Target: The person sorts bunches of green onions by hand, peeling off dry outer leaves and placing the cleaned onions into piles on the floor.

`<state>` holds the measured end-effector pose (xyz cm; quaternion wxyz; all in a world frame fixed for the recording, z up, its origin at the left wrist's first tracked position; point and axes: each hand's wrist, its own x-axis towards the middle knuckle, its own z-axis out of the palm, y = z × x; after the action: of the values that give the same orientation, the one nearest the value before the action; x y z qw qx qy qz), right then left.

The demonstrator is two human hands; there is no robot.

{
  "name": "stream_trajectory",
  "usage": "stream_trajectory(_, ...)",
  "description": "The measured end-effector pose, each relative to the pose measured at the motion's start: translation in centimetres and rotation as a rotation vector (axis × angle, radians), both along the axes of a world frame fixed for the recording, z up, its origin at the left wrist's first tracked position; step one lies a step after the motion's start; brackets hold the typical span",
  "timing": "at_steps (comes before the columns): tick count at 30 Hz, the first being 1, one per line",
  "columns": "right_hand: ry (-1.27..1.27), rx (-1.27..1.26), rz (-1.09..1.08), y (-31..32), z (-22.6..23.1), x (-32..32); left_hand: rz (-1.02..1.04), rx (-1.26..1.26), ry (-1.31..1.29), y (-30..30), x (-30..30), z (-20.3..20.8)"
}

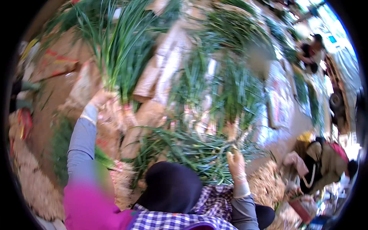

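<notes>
Hands at work among green onions: the left hand is clenched round the base of an upright bunch at far left, while the right hand grips loose stalks lying near the lap. A firm hold low on the stems looks wisest. Cardboard lies beyond; another person crouches at right, well apart.

Motion blur smears the leaf bunches; both hands' grips unclear.
</notes>
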<state>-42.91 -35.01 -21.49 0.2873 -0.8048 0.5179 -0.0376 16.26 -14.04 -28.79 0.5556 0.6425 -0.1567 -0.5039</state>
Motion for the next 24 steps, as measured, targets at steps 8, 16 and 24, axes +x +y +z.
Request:
stream_trajectory(8,-0.251,0.138,-0.588,-9.3,-6.1,-6.2,0.073,0.776,-0.733,-3.8,-2.4,-8.9)
stream_trajectory(16,0.485,-0.195,-0.321,-21.5,-12.8,4.3,-0.029,0.037,-1.098,-19.4,-18.2,0.5)
stream_trajectory(24,-0.404,0.823,-0.416,-19.8,-5.0,2.5,-0.748,0.033,0.117,-24.0,-33.1,1.7)
